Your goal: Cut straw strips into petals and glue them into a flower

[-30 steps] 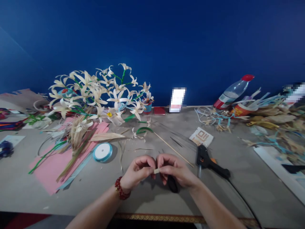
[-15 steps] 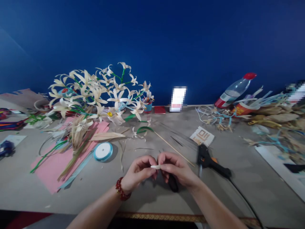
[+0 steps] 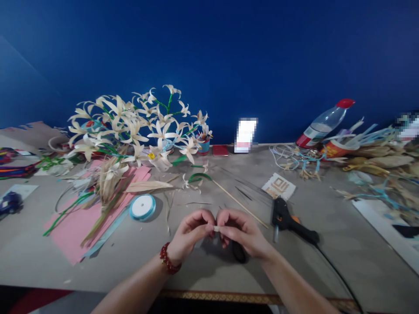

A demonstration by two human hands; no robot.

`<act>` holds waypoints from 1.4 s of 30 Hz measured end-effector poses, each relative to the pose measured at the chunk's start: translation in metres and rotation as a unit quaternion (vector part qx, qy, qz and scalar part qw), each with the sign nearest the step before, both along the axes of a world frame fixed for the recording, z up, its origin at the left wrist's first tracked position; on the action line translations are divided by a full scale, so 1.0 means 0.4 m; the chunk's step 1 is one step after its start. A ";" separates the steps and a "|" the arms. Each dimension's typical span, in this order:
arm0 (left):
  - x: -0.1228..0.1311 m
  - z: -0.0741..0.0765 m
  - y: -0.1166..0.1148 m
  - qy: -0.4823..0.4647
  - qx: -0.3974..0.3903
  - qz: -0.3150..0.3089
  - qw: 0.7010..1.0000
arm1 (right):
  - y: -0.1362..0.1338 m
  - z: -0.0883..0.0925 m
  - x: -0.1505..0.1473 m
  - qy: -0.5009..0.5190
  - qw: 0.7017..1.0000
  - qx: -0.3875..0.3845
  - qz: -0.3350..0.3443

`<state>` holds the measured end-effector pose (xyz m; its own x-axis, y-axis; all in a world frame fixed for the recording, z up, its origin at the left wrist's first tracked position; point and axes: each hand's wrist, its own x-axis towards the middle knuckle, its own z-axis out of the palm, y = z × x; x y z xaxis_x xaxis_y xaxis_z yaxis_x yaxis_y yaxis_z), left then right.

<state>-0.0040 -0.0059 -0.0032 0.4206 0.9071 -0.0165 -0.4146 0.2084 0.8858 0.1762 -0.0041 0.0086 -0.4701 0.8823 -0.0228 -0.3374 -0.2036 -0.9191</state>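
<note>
Between my fingertips is a small pale strip (image 3: 216, 228), possibly a petal-like piece; most of it is covered. My left hand (image 3: 194, 229) pinches its left end, and a red bead bracelet (image 3: 169, 259) circles that wrist. The other end is pinched by my right hand (image 3: 240, 231). Beneath the right hand shows a black loop (image 3: 239, 252), perhaps a scissor handle, partly hidden. A thin stick (image 3: 240, 204) with a green-wrapped end (image 3: 199, 175) lies just beyond the hands, near small white flowers (image 3: 192, 184).
Right of my hands lies a black glue gun (image 3: 291, 220) with its cord. Left are a blue ribbon spool (image 3: 143, 207) and pink paper (image 3: 65, 235). White flowers on green stems (image 3: 160, 135) stand behind. A tilted bottle (image 3: 322, 124) and dried husks (image 3: 386, 159) are at the back right.
My fingertips have drawn closer together over the pale strip, so less of it shows. The rest of the table looks the same apart from a slight view shift.
</note>
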 end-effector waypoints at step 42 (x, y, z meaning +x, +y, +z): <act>-0.002 -0.010 0.001 0.023 0.041 0.013 0.999 | -0.007 0.003 -0.012 -0.096 0.993 0.066 -0.012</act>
